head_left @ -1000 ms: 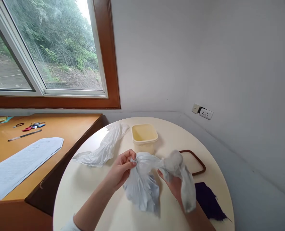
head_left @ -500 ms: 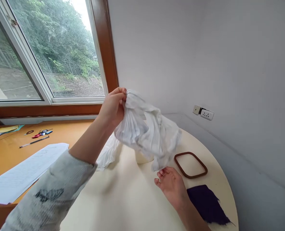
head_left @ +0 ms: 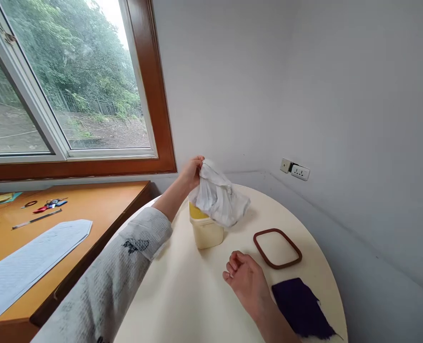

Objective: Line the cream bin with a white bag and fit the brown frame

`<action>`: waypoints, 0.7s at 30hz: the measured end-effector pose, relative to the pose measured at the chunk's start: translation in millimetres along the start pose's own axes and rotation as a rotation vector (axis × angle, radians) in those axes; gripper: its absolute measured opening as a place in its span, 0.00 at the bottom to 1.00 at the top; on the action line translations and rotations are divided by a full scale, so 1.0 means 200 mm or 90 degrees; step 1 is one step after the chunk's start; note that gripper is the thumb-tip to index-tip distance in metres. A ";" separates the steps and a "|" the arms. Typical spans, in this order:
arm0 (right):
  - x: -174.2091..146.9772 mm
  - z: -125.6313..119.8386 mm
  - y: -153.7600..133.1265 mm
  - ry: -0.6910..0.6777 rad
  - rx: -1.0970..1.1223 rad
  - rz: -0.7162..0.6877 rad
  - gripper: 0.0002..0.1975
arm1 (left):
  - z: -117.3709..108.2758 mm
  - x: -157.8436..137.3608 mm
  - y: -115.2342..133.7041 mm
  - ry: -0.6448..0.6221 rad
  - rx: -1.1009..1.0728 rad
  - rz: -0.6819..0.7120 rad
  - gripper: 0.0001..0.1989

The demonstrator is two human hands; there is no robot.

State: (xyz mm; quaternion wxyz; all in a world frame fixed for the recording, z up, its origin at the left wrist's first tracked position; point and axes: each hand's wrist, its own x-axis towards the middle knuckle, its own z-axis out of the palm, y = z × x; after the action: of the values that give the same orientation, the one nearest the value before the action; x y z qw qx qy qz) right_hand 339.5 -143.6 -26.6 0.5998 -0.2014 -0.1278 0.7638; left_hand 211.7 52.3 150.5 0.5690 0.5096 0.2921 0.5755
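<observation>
White plastic bag, held by the left hand over the tub

The writing comes first. On the papers (head_left: 43, 262), which lie on the desk to the left of the tub (head_left: 207, 233), lines of text can be noticed, but they are too small to be read. The pale sleeve (head_left: 107, 281) carries a dark print (head_left: 135, 246); I cannot tell whether it is letters or a drawing.

The white plastic bag (head_left: 216, 197) hangs crumpled above the tub and covers the right part of its rim. Whether bag and rim are touching, I cannot tell. The left hand (head_left: 193, 173) is above the far left side of the tub; its fingers are closed narrowly, pinching the upper end of the bag. The right hand (head_left: 246, 281) is to the right of the tub and nearer to the viewer. Its fingers are loosely curled, neither wide nor tightly closed, and the palm is bare. It is apart from the bag.

To the right of the tub, a brown frame (head_left: 290, 242) with rounded corners lies on the round table (head_left: 183, 305). Farther toward the viewer from the tub lies a dark purple cloth (head_left: 302, 307) with frayed edge, just beside the right wrist.
</observation>
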 end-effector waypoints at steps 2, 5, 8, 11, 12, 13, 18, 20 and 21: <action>0.00 0.00 0.00 -0.004 0.004 0.001 0.09 | -0.03 -0.01 -0.04 -0.031 0.042 -0.024 0.07; 0.00 0.00 0.00 -0.006 0.007 0.003 0.10 | -0.07 -0.04 -0.11 -0.079 0.136 -0.043 0.06; 0.00 0.00 0.01 0.000 0.013 0.006 0.09 | -0.10 -0.08 -0.16 -0.115 0.273 -0.043 0.09; 0.01 -0.01 0.01 0.004 0.017 0.006 0.08 | -0.15 -0.12 -0.18 -0.130 0.453 -0.014 0.17; 0.01 -0.02 0.02 0.001 0.017 0.004 0.08 | -0.16 -0.13 -0.19 -0.134 0.517 -0.003 0.19; 0.01 -0.02 0.02 -0.002 0.015 0.004 0.08 | -0.18 -0.14 -0.19 -0.142 0.581 0.005 0.20; 0.01 -0.03 0.03 0.009 -0.003 0.017 0.07 | -0.21 -0.21 -0.22 -0.242 0.828 -0.017 0.23; 0.02 -0.04 0.04 0.018 -0.011 0.021 0.07 | -0.20 -0.22 -0.25 -0.289 0.891 -0.034 0.24; 0.02 -0.04 0.04 0.021 -0.015 0.022 0.07 | -0.19 -0.22 -0.28 -0.307 0.918 -0.038 0.23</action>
State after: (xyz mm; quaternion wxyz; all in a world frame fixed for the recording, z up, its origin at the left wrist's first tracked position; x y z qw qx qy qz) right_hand 335.1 -141.3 -37.7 0.5859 -0.2236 -0.1234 0.7691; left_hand 188.8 29.9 76.9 0.1588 0.8588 0.4769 0.0989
